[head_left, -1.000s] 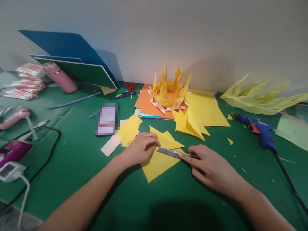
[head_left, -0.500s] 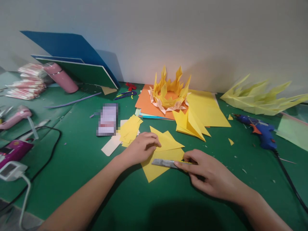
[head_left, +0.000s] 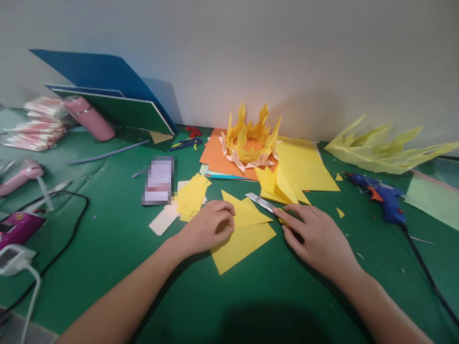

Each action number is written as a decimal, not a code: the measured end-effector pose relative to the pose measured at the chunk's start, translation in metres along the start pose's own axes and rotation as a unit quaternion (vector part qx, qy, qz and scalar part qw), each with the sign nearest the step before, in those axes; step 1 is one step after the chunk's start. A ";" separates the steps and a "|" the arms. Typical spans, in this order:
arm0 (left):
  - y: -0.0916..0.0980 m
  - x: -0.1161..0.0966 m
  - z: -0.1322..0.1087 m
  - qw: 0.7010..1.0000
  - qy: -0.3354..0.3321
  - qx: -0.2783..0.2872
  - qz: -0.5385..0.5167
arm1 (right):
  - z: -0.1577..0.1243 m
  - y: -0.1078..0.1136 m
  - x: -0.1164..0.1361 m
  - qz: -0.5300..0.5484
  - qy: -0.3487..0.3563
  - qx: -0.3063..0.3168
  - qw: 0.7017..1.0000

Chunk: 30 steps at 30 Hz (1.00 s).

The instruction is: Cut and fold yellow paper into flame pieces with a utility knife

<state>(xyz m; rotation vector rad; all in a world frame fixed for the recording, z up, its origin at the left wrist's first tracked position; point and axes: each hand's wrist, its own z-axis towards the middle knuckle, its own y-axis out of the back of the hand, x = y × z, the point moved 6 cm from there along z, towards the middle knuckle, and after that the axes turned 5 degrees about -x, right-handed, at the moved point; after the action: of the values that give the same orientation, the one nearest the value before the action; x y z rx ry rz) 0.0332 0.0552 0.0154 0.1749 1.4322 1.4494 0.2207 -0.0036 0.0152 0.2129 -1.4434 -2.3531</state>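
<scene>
My left hand [head_left: 210, 225] rests curled on a folded yellow paper sheet [head_left: 244, 236] lying on the green mat [head_left: 107, 248], its fingers pressing the sheet's left side. My right hand [head_left: 315, 234] grips a utility knife [head_left: 263, 203] at the paper's right edge. The metal blade end points up and to the left, past the sheet's top corner, toward a folded yellow paper piece [head_left: 278, 184].
A yellow paper crown [head_left: 251, 138] sits on orange and yellow sheets [head_left: 304, 162] near the wall. Small yellow squares [head_left: 193, 193] and a blurred card [head_left: 158, 180] lie left. A blue glue gun [head_left: 382, 196] with cord is right; pink tools and cables are at left.
My right hand has swung the knife from lying across the lower part of the yellow sheet up to its right edge, blade now pointing up-left. My left hand stayed on the paper.
</scene>
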 end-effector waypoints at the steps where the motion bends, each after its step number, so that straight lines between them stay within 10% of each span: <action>1: -0.001 -0.001 0.000 1.000 -0.010 -0.007 0.015 | 0.002 0.002 0.005 -0.009 0.002 -0.007 1.000; 8: -0.008 -0.006 -0.002 0.990 -0.087 -0.046 0.101 | 0.016 -0.009 0.038 0.041 0.051 0.024 0.998; 15: -0.002 -0.012 -0.002 0.977 -0.138 -0.074 0.148 | 0.033 -0.027 0.032 0.178 -0.068 0.068 0.979; 23: 0.016 -0.029 -0.006 0.963 -0.210 -0.095 0.139 | 0.027 -0.036 0.013 0.537 -0.317 0.134 0.770; 30: 0.015 -0.039 -0.009 0.959 -0.247 -0.089 0.102 | 0.026 -0.034 0.017 0.608 -0.305 0.158 0.716</action>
<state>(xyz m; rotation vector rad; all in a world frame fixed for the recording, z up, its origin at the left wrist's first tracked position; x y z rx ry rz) 0.0361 0.0247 0.0454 0.5442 0.8908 1.5558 0.1892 0.0250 -0.0020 -1.1812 -1.4708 -1.0467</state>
